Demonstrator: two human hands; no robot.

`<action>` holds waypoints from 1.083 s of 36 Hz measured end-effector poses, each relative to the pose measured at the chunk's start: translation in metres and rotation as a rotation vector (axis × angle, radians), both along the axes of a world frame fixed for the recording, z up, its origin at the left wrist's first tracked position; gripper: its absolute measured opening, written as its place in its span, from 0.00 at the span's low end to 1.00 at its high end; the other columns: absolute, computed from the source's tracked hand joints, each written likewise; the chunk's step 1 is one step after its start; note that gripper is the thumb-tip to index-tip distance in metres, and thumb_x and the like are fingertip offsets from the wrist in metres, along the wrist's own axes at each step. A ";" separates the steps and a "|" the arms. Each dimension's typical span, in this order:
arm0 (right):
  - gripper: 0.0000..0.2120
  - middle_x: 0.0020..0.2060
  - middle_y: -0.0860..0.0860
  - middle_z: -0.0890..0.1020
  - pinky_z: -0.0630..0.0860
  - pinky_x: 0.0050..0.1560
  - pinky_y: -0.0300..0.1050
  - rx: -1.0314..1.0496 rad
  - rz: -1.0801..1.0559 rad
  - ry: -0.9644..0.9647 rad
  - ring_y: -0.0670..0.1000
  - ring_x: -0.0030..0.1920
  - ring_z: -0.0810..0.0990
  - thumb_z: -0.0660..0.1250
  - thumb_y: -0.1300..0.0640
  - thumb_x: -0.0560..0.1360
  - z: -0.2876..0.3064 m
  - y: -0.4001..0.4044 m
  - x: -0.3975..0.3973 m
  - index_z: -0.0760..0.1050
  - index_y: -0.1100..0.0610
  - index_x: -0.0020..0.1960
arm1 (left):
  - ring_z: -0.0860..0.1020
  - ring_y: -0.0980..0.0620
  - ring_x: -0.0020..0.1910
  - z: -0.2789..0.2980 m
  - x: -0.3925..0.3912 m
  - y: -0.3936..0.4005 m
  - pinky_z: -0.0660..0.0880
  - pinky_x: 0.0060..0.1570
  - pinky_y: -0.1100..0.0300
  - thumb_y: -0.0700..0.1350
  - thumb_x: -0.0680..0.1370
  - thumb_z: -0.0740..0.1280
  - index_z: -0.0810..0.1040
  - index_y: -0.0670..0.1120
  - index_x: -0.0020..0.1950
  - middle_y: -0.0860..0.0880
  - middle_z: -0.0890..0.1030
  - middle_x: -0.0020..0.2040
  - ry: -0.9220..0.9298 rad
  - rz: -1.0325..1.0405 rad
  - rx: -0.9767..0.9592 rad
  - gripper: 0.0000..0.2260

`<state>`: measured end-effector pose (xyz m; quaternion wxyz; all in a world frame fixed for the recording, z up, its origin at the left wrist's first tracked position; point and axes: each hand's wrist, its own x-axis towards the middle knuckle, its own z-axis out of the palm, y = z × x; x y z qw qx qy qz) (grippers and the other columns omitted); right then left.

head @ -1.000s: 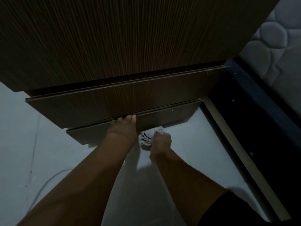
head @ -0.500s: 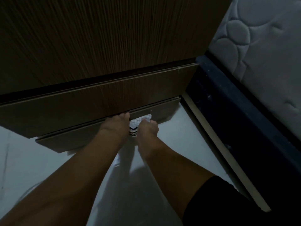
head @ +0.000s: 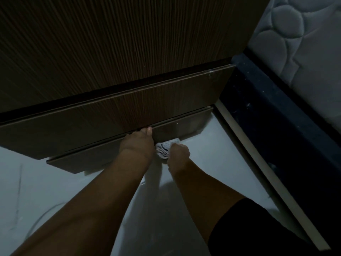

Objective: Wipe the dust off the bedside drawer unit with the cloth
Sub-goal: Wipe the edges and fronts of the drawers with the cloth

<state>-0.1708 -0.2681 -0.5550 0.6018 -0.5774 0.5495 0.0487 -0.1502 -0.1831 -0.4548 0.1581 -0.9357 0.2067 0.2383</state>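
Bunching cloth (head: 164, 149) in right hand (head: 178, 152)

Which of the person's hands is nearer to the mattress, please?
The right. The right hand grips the cloth at the lower drawer front, on the mattress side; the left hand holds that drawer's top edge, farther away.

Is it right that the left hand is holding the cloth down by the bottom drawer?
No. The head view shows the right hand gripping the cloth by the bottom drawer. The left hand rests on that drawer's top edge.
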 end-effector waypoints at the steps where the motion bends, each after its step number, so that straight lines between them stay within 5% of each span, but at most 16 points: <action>1: 0.19 0.61 0.58 0.76 0.74 0.58 0.45 0.021 -0.108 -0.065 0.57 0.59 0.76 0.64 0.53 0.76 0.003 -0.002 0.000 0.70 0.60 0.64 | 0.64 0.43 0.72 0.001 0.000 0.001 0.64 0.68 0.51 0.40 0.82 0.50 0.46 0.43 0.79 0.45 0.58 0.76 -0.005 -0.010 0.002 0.26; 4: 0.13 0.58 0.57 0.79 0.76 0.56 0.48 -0.049 -0.290 -0.136 0.58 0.56 0.78 0.61 0.54 0.78 0.026 0.007 -0.007 0.73 0.56 0.61 | 0.65 0.43 0.72 0.000 0.000 0.000 0.64 0.68 0.52 0.40 0.83 0.49 0.48 0.43 0.79 0.44 0.60 0.76 -0.005 -0.011 -0.030 0.24; 9: 0.12 0.57 0.56 0.79 0.74 0.54 0.44 -0.103 -0.278 -0.349 0.54 0.55 0.77 0.62 0.57 0.78 0.052 0.001 0.001 0.73 0.55 0.61 | 0.68 0.44 0.70 0.006 -0.006 -0.008 0.66 0.66 0.53 0.40 0.83 0.48 0.53 0.44 0.78 0.45 0.65 0.73 -0.064 0.024 -0.041 0.22; 24: 0.12 0.60 0.58 0.77 0.75 0.55 0.45 0.123 -0.455 -0.171 0.57 0.60 0.77 0.62 0.58 0.78 0.019 -0.031 0.017 0.73 0.56 0.61 | 0.70 0.42 0.66 0.000 0.013 -0.035 0.71 0.61 0.53 0.40 0.81 0.54 0.53 0.46 0.78 0.41 0.67 0.70 -0.028 -0.079 -0.006 0.25; 28: 0.16 0.64 0.57 0.74 0.74 0.62 0.46 0.103 -0.303 -0.141 0.56 0.62 0.75 0.60 0.57 0.79 -0.004 -0.034 0.017 0.69 0.58 0.66 | 0.68 0.43 0.68 0.002 0.015 -0.032 0.68 0.64 0.53 0.40 0.81 0.55 0.49 0.45 0.79 0.42 0.65 0.72 -0.017 -0.147 0.042 0.28; 31: 0.21 0.66 0.56 0.72 0.75 0.57 0.38 0.049 -0.272 -0.064 0.49 0.58 0.75 0.59 0.53 0.79 -0.016 -0.032 0.015 0.63 0.56 0.70 | 0.67 0.42 0.70 -0.005 0.016 -0.031 0.68 0.66 0.51 0.39 0.81 0.53 0.47 0.43 0.79 0.42 0.63 0.74 -0.012 -0.179 0.067 0.28; 36: 0.16 0.56 0.58 0.80 0.78 0.52 0.48 0.032 -0.116 -0.007 0.58 0.55 0.80 0.60 0.55 0.76 -0.022 -0.037 0.013 0.73 0.61 0.60 | 0.65 0.42 0.72 -0.005 0.006 -0.039 0.65 0.68 0.52 0.39 0.82 0.51 0.46 0.38 0.78 0.41 0.59 0.75 -0.019 -0.155 0.101 0.26; 39: 0.15 0.55 0.57 0.80 0.78 0.55 0.50 -0.034 -0.202 -0.038 0.59 0.55 0.79 0.58 0.51 0.76 -0.022 -0.034 0.008 0.74 0.58 0.58 | 0.65 0.42 0.71 -0.001 -0.002 -0.041 0.65 0.67 0.52 0.39 0.82 0.50 0.45 0.37 0.78 0.40 0.59 0.75 -0.042 -0.179 0.129 0.26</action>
